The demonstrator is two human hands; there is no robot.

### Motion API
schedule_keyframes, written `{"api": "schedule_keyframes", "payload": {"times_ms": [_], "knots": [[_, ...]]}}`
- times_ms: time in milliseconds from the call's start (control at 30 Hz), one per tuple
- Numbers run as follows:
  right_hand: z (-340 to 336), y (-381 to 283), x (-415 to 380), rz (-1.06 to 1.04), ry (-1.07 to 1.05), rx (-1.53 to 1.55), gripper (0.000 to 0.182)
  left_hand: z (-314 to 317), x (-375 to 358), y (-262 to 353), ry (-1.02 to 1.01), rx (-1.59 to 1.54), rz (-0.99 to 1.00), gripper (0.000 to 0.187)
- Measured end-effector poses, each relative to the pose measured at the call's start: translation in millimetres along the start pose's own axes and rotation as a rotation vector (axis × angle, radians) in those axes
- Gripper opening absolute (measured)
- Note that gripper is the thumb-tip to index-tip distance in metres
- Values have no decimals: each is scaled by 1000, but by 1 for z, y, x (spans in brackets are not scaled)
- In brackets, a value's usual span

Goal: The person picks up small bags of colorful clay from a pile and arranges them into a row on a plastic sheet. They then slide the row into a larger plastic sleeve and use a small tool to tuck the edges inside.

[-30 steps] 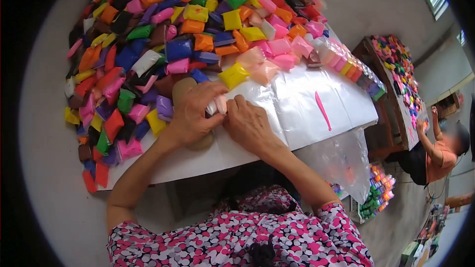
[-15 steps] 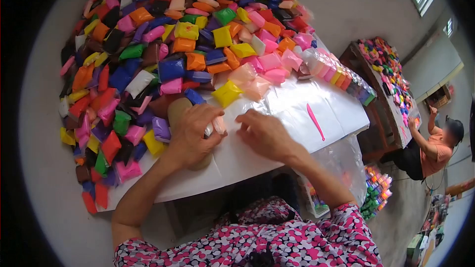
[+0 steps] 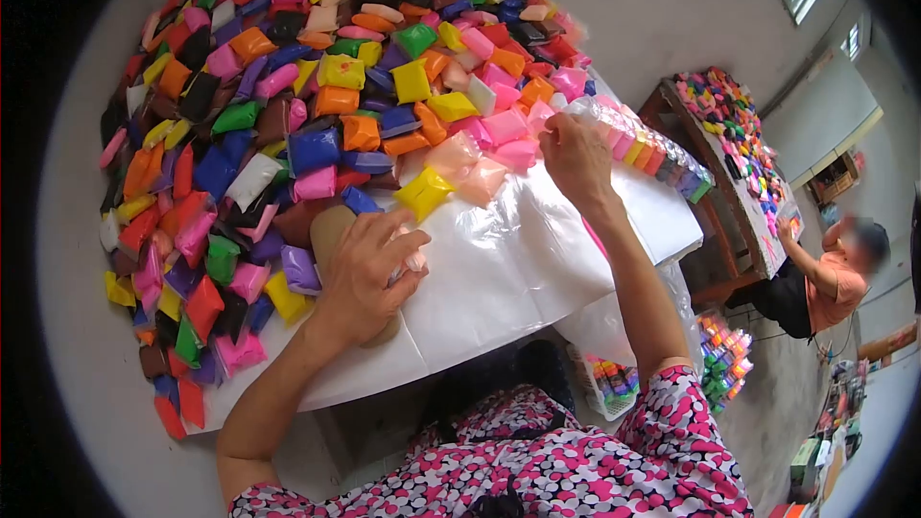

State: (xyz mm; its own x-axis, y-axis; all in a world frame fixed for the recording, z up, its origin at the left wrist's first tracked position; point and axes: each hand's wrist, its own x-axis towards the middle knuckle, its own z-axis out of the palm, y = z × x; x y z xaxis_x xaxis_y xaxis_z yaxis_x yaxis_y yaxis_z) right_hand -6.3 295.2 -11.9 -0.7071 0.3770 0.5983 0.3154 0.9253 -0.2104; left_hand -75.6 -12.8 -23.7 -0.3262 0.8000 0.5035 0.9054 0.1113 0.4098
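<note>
My left hand has its fingers curled around small peach and white packets. Beneath that hand lies a tan, round-ended object, mostly covered. My right hand is stretched forward, its fingers bent down at the edge of the pile beside a pink packet; whatever its fingertips hold is hidden. Close by are a yellow packet and a peach packet. A pink plastic knife shows partly behind my right forearm.
A large heap of coloured packets covers the table's left and back. A clear-wrapped row of packets stands at right. Below the edge is a white basket. Another person works at a second table.
My right hand has moved forward and right, from beside my left hand to the pink packets. My left hand stays around its packets. The view has shifted slightly.
</note>
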Motion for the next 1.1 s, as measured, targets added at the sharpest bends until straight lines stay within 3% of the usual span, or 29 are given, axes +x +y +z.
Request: {"api": "schedule_keyframes", "payload": {"times_ms": [100,200,300,433,533,633,733,833,1033,1100], "knots": [[9,-7,-4,-8,-86,-60,18,-1,1,1,-8,0,2,34],[15,-14,-6,-92,21,-79,22,0,1,2,11,8,25,36],[14,-28,11,45,-44,-59,27,2,0,1,27,22,41,38],[37,-28,31,-43,-186,-149,36,0,0,3,40,48,73,37],[37,-33,31,-57,-103,-93,26,-2,-3,6,37,42,52,38],[38,-26,40,50,-233,-39,44,-4,-3,7,37,54,70,39],[39,-27,39,143,-233,-31,49,-4,-4,6,35,63,91,39],[48,-28,26,40,1,-74,53,-5,-5,7,46,90,103,39],[54,-29,29,87,-26,-42,47,-9,-5,12,134,177,188,40],[43,-34,35,205,-151,-13,51,-12,-5,15,135,184,185,40]]}}
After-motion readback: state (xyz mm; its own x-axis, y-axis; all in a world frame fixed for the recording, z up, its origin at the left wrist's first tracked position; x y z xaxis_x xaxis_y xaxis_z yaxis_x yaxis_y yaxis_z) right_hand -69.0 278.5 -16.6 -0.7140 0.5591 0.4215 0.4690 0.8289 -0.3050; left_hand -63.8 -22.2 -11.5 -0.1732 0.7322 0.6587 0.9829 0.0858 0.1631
